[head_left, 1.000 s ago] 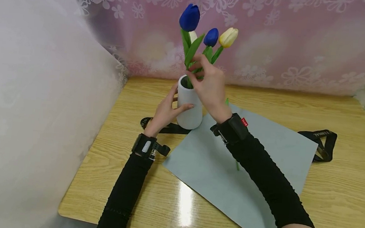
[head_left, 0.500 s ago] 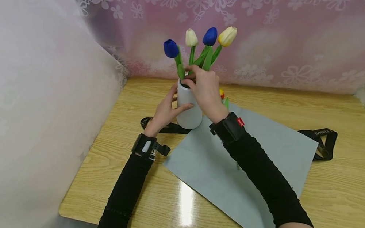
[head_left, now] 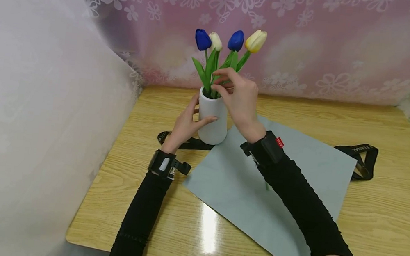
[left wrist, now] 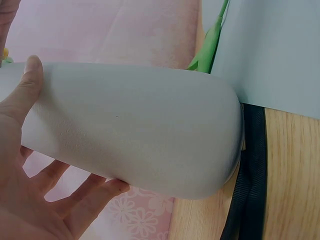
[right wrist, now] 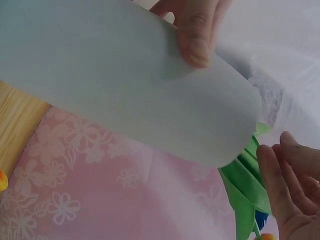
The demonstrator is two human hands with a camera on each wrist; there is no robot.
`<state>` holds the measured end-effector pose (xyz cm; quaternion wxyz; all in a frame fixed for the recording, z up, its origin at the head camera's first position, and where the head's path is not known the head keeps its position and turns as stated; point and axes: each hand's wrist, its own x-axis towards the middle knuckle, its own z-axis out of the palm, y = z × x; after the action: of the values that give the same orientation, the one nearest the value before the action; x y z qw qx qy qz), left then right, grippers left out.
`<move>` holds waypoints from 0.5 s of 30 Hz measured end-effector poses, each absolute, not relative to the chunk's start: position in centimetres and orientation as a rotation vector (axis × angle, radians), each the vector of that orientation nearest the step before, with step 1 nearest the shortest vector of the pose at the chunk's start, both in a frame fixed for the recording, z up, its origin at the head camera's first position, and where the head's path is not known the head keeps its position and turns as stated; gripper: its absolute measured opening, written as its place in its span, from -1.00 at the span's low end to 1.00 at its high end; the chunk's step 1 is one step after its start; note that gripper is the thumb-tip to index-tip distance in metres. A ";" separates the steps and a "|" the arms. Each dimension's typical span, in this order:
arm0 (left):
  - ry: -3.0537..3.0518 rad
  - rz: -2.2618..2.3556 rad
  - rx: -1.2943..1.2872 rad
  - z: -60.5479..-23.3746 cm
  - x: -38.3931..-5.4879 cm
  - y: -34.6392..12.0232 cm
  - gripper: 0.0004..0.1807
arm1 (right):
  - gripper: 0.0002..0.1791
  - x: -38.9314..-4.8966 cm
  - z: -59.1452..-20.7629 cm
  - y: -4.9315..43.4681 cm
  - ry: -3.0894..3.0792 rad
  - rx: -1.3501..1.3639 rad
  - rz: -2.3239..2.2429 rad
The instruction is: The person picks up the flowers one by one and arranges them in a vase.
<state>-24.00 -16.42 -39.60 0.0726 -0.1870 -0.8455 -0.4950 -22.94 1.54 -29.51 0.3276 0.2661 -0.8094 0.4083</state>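
A white vase (head_left: 213,122) stands upright on the table, holding several tulips. Of these, a blue tulip (head_left: 203,40) leans slightly left beside a cream tulip (head_left: 215,41); another blue tulip (head_left: 236,40) and a yellow-cream tulip (head_left: 255,41) rise to the right. My left hand (head_left: 184,124) grips the vase's side, thumb across the front and fingers around the left, as the left wrist view also shows. Just above the rim, my right hand (head_left: 241,98) is beside the stems. In the right wrist view its thumb and fingers are apart, close to green leaves (right wrist: 247,182), holding nothing visible.
A grey-blue paper sheet (head_left: 287,197) covers the table's middle, its corner near the vase. Black strap ends (head_left: 367,162) show at its right and left. A green stem (head_left: 267,186) lies mostly hidden under my right arm. A pink floral curtain (head_left: 327,53) hangs behind.
The left blue tulip went down into the vase, tipped left, and now stands straighter. My right hand followed it down, then drew slightly up and right, fingers loosened. My left hand stays put.
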 end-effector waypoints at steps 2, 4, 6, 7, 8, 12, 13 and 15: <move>-2.538 -1.478 -0.566 -39.6 -24.0 -16.4 -0.05 | -0.71 -22.9 -29.4 2.0 -2.058 0.702 1.070; -2.546 -1.472 -0.562 -39.6 -24.0 -16.3 -0.04 | -0.74 -22.7 -29.2 2.6 -2.007 0.702 1.072; -2.560 -1.476 -0.548 -39.5 -24.0 -16.3 -0.03 | -0.76 -22.5 -29.0 3.2 -1.963 0.701 1.076; -2.569 -1.480 -0.539 -39.5 -24.0 -16.2 -0.02 | -0.76 -22.5 -28.9 3.6 -1.947 0.696 1.072; -2.577 -1.483 -0.529 -39.5 -24.0 -16.2 -0.01 | -0.77 -22.4 -28.9 3.9 -1.933 0.687 1.070; -2.597 -1.496 -0.507 -39.5 -24.0 -16.2 0.00 | -0.76 -22.4 -28.7 5.4 -1.918 0.623 1.080; -2.599 -1.491 -0.505 -39.5 -24.0 -16.3 0.00 | -0.75 -22.3 -28.8 5.7 -1.922 0.604 1.083; -2.591 -1.487 -0.510 -39.5 -24.1 -16.3 0.00 | -0.74 -22.4 -29.0 6.4 -1.940 0.556 1.092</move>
<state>-24.06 -16.33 -39.52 0.0552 -0.1681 -0.8536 -0.4899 -22.40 6.36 -29.01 0.4108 0.2209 -0.7708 0.4340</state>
